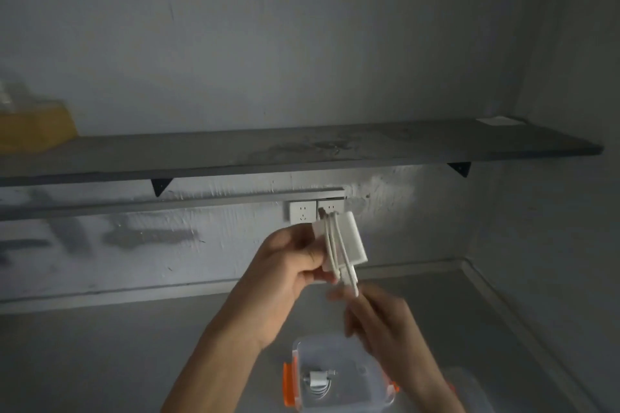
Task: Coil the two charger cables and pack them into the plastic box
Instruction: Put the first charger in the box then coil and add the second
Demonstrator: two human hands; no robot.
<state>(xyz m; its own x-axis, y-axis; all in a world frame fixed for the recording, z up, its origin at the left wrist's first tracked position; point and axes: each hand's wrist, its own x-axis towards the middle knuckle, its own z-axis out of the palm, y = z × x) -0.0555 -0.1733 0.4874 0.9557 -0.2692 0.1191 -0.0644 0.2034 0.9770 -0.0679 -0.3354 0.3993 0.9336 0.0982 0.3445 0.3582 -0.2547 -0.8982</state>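
Observation:
My left hand (288, 265) holds a white charger block (352, 238) up in front of the wall, with several turns of white cable (333, 245) wound around it. My right hand (379, 318), blurred by motion, pinches the loose end of that cable just below the block. On the counter beneath my arms stands a clear plastic box (365, 392) with orange clips. Inside it lies a coiled white cable with a small white charger (317, 380).
Two white wall sockets (303, 211) sit just behind the held charger, under a long dark shelf (302, 147). A yellowish container (33, 126) stands on the shelf's left end. The grey counter (117, 345) meets walls at the back and right. The box's lid (463, 382) lies beside the box.

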